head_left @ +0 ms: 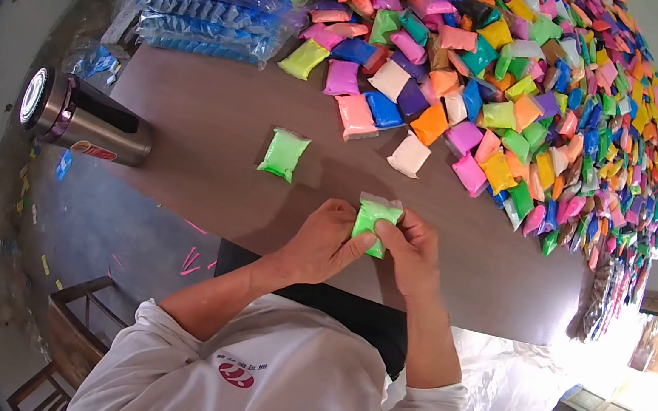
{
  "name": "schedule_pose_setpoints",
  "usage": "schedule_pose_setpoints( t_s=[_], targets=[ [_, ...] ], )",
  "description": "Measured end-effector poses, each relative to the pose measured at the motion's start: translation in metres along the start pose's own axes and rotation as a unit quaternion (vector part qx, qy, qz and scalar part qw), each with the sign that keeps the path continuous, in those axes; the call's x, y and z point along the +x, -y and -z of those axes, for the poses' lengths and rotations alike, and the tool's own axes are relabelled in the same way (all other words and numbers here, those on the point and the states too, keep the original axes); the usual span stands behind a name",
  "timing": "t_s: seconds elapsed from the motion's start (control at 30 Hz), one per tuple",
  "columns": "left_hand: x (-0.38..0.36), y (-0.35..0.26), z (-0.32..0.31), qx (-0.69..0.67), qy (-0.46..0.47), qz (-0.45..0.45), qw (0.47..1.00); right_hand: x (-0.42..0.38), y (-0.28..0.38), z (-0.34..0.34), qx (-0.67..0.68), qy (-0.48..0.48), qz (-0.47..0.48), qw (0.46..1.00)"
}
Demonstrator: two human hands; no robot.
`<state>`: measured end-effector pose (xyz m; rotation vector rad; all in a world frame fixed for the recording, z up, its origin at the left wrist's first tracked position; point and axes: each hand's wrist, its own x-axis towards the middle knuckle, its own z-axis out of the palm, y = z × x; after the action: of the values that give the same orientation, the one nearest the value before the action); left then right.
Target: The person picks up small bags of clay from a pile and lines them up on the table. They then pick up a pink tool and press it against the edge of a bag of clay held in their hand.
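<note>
Between my two hands, just above the near part of the brown table (pixel 216 102), is a small clear packet of bright green clay-like material (pixel 380 211). My left hand (pixel 325 238) grips its left side, thumb on the front. My right hand (pixel 411 249) pinches the right side, with its thumb pressed on the packet's face. The fingers behind the packet are partly hidden. A second, lighter green packet (pixel 284 154) lies flat on the table to the left of my hands. Beyond them lies a cream packet (pixel 409 154) at the edge of a big heap.
A large heap of colourful packets (pixel 526 99) covers the table's far and right side. Stacked clear bags of blue and peach packets (pixel 206 1) lie at the back left. A steel thermos (pixel 93 121) lies at the left edge. A wooden chair (pixel 78 321) stands below left.
</note>
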<state>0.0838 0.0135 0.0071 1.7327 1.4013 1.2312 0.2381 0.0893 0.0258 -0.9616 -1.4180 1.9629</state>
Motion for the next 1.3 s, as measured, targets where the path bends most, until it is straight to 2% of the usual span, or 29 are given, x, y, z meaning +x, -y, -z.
schedule_pose_setpoints(
  t_s=[0.1,0.23,0.33,0.4,0.43,0.53,0.63,0.73,0.83,1.0,1.1,1.2,1.3],
  targets=[
    [-0.001,0.003,0.001,0.002,0.011,-0.004,1.0,0.0,0.003,0.018,0.047,0.05,-0.106,0.992],
    [0.0,0.007,-0.002,0.015,0.002,-0.012,1.0,0.004,-0.002,0.008,0.001,0.008,-0.03,1.0],
    [-0.004,0.008,-0.002,-0.005,-0.051,0.115,0.992,0.013,0.003,-0.002,-0.051,-0.01,0.016,0.999],
    [-0.003,0.004,0.001,-0.015,-0.045,0.088,0.995,0.032,0.01,-0.001,-0.097,0.001,0.036,0.995],
    [-0.003,0.003,0.002,-0.02,-0.041,0.074,0.996,0.042,0.014,0.001,-0.088,0.008,0.008,0.996],
    [-0.008,0.008,-0.004,0.085,0.049,-0.012,0.995,0.069,0.024,-0.001,-0.086,0.008,-0.05,0.995],
    [-0.009,0.008,-0.008,0.097,0.059,-0.034,0.993,0.075,0.025,-0.035,-0.16,0.016,-0.047,0.986],
    [-0.005,0.006,-0.007,0.057,-0.022,-0.092,0.994,0.084,0.005,-0.054,-0.272,-0.003,-0.012,0.962],
    [-0.008,0.012,-0.012,0.038,-0.01,-0.062,0.997,0.087,-0.004,-0.059,-0.343,-0.025,0.036,0.938],
    [-0.007,0.008,-0.008,0.045,-0.015,-0.066,0.997,0.084,0.004,-0.062,-0.465,-0.046,0.102,0.878],
    [-0.008,0.009,-0.008,0.049,0.009,-0.055,0.997,0.083,0.016,-0.062,-0.533,-0.064,0.087,0.839],
    [-0.006,0.009,-0.006,0.05,0.01,-0.06,0.997,0.109,0.022,-0.051,-0.45,-0.097,0.22,0.86],
    [-0.004,0.005,-0.003,0.033,-0.001,-0.067,0.997,0.151,0.048,-0.052,-0.413,-0.13,0.314,0.845]
  ],
)
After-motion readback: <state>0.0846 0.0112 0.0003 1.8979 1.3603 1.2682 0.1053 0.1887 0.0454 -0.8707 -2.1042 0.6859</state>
